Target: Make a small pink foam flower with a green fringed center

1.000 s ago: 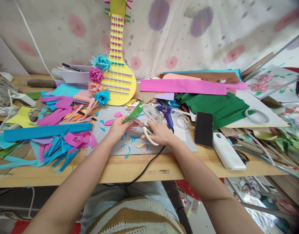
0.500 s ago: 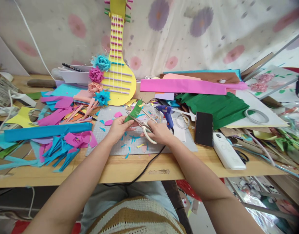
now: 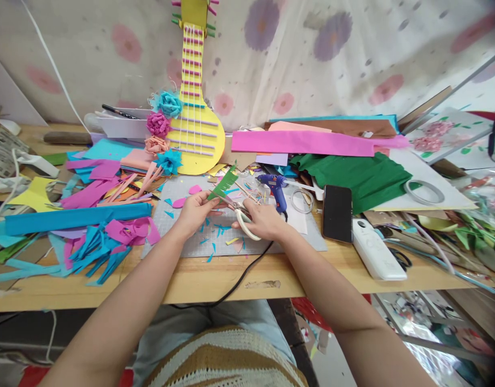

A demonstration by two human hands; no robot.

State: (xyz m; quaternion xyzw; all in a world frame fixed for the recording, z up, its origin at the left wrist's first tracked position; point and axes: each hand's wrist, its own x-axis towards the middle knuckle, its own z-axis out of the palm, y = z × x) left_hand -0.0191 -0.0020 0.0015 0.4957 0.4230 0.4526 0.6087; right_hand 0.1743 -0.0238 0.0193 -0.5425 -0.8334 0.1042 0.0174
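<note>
My left hand [image 3: 195,210] pinches a green fringed paper strip [image 3: 223,185] and holds it tilted above the grey cutting mat [image 3: 191,244]. My right hand [image 3: 263,219] grips white-handled scissors [image 3: 241,214], whose blades point left into the lower edge of the strip. Both hands hover over the middle of the mat, almost touching. Small blue and pink paper scraps lie on the mat beneath them.
A yellow paper guitar [image 3: 195,107] with paper flowers leans at the back. Blue glue gun [image 3: 276,188], tape rolls, black phone [image 3: 337,213] and white remote [image 3: 377,251] lie to the right. Green [image 3: 352,174] and pink sheets lie behind; blue and magenta offcuts [image 3: 90,236] pile at left.
The scissors have worked along the green strip with small opening and closing moves. The strip's tilt shifted slightly. Both hands stayed in about the same place.
</note>
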